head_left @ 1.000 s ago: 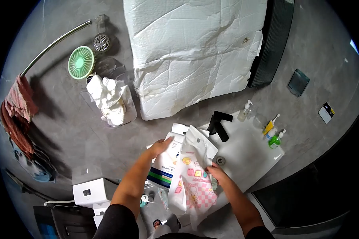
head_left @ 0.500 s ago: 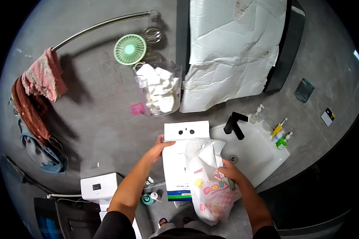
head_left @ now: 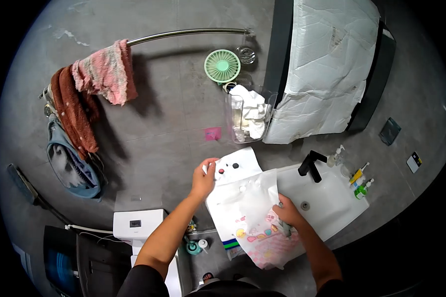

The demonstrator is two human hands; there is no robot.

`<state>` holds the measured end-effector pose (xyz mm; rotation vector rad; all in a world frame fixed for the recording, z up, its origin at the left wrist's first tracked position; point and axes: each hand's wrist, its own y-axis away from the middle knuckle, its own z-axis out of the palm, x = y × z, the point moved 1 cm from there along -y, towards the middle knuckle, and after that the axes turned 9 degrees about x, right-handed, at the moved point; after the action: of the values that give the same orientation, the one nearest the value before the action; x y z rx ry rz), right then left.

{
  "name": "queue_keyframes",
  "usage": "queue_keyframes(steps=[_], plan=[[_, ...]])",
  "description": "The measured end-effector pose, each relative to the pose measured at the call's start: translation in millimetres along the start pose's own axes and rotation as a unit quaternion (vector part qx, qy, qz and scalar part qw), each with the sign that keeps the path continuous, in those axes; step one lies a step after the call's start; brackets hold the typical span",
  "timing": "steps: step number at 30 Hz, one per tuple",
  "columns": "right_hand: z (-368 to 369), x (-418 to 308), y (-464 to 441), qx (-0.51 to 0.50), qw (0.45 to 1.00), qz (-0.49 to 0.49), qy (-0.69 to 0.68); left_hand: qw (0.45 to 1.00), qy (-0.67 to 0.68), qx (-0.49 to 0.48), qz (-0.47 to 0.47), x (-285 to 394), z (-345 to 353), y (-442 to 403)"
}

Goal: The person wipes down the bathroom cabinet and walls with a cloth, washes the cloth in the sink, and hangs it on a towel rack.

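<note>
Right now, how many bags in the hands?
2 visible: a white bag in the left hand, and a pink-print bag in the right hand, overlapping the white one. More could be hidden behind them.

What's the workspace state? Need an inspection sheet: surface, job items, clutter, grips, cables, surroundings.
Surface: white sink, drain visible; bags overlap its left side in view, contact unclear.
Job items: pink-printed bag in front of white bag, partly covering it.
Clutter: green bottle and yellow tube at sink edge; teal bottle on floor.
Grips: left grip on white bag's upper left edge; right grip on pink-printed bag's right edge.
Cables: pale hose or cable at lower left, type unclear.
Surroundings: black tap, green fan, pink towel on rail.
</note>
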<state>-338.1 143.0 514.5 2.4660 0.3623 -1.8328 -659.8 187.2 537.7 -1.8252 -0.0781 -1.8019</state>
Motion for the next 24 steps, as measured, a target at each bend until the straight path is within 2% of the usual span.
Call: queue_keyframes(steps=[6, 9, 16, 24], plan=[[60.1, 30.2, -46.2, 0.039, 0.996, -0.040, -0.074, 0.999, -0.012, 0.008, -0.030, 27.2, -23.7, -42.8], [86.5, 42.0, -65.6, 0.064, 0.991, -0.019, -0.112, 0.997, 0.007, 0.008, -0.077, 51.8, -26.2, -53.7], [112.2, 38.9, -79.5, 0.098, 0.987, 0.011, -0.123, 0.999, -0.036, 0.032, -0.010, 46.4, -20.4, -83.6], [110.8, 24.7, -92.6, 0.116, 0.985, -0.003, -0.131, 0.993, -0.074, 0.087, -0.009, 47.7, -13.3, -100.6]])
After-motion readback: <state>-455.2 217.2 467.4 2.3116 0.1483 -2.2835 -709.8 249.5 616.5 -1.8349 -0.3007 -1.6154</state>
